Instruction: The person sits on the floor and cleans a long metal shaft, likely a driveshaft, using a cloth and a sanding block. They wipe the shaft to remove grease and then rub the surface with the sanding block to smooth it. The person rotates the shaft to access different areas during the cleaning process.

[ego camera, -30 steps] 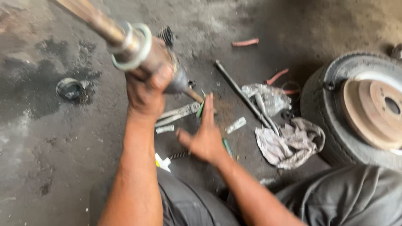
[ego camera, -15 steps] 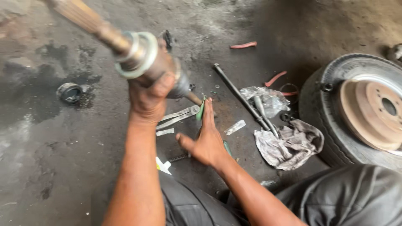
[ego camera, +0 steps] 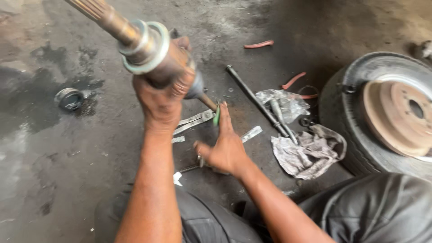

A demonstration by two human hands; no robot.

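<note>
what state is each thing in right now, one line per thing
axle shaft: lifted off the floor, tilted, gripped by left hand
right hand: fingers stretched over the floor tools, holding nothing clear
rag: crumpled on the floor
black rod: lying flat
tyre: lying flat, rusty brake disc on top

The left hand [ego camera: 163, 100] is raised in front of the camera, its back toward the view, fingers curled tight in a closed grip, the forearm rising straight up from the lower edge. The right hand [ego camera: 225, 150] sits lower, palm down, forefinger stretched forward, thumb spread left, other fingers bent, its forearm slanting in from the lower right
</note>
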